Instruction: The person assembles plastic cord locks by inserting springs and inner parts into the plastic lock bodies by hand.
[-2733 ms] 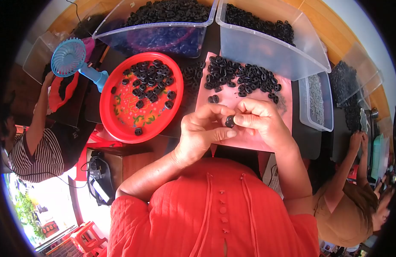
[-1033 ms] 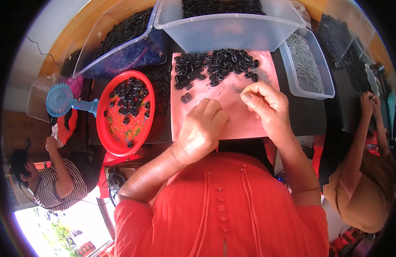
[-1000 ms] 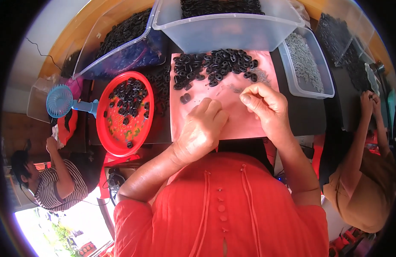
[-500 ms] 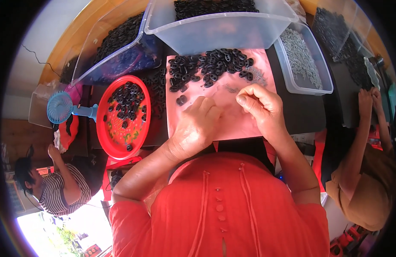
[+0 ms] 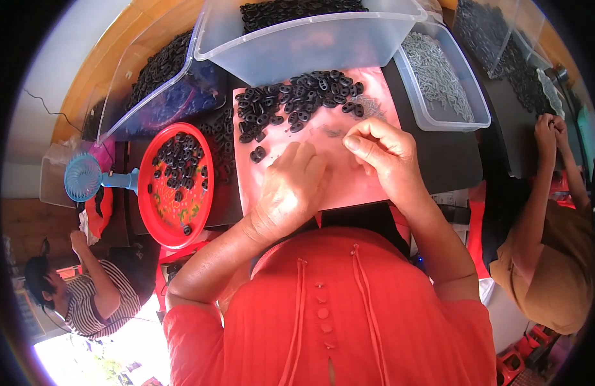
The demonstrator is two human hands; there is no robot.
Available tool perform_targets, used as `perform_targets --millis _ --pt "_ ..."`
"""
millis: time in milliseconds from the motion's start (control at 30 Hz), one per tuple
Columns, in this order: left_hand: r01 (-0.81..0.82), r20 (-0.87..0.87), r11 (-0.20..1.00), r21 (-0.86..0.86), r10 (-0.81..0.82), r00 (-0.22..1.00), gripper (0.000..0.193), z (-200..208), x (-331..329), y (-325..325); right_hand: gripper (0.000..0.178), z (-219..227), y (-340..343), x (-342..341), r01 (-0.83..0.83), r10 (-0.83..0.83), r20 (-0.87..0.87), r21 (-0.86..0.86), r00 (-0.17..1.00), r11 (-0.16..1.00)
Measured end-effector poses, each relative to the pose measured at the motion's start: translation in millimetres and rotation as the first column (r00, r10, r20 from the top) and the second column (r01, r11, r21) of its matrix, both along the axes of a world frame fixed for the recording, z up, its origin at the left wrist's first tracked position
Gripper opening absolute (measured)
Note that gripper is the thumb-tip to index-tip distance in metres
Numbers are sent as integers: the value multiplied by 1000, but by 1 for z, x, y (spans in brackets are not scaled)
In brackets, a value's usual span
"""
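My left hand [image 5: 292, 180] is curled closed above a pink sheet [image 5: 358, 190], back of the hand up. Whatever its fingers hold, if anything, is hidden under the knuckles. To its right, my right hand [image 5: 386, 153] is closed with thumb and forefinger pinched together; anything between them is too small to make out. The two hands are a short way apart. Beyond them lies a pile of small black oval pieces with two holes [image 5: 304, 96]. A little heap of thin grey metal pieces [image 5: 372, 109] sits at the pile's right end.
A red round tray [image 5: 208, 193] with more black pieces stands at the left, beside a blue fan [image 5: 83, 177]. Clear bins [image 5: 304, 48] line the back; a smaller clear tub [image 5: 432, 119] holds grey metal pieces. Co-workers sit on both sides.
The whole view has shifted slightly, with the table things now further left. Both hands stay closed over the pink sheet, in nearly the same pose.
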State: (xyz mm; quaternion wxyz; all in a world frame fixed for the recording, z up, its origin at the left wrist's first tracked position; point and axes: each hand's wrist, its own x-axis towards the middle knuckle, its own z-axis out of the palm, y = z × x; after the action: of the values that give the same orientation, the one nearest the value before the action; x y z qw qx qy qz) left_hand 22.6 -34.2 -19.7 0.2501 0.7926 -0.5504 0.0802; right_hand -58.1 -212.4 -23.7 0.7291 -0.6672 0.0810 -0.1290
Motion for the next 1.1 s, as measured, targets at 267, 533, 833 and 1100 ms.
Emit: perform_targets --millis 267,533,833,1100 --pt "71 147 997 -18 -68 987 14 -7 0 -10 9 -2 1 -1 15 -12 70 -38 997 999" --pt "-294 -840 922 -253 -59 540 13 7 -15 4 9 -2 11 -4 7 81 271 -307 959 952" --pt "-556 -929 829 -60 -250 -273 15 25 -17 25 14 -7 38 14 -33 149 372 -299 916 954" --pt "-533 -998 845 -49 -67 -14 7 22 -8 36 15 -1 43 19 107 150 439 -507 886 855"
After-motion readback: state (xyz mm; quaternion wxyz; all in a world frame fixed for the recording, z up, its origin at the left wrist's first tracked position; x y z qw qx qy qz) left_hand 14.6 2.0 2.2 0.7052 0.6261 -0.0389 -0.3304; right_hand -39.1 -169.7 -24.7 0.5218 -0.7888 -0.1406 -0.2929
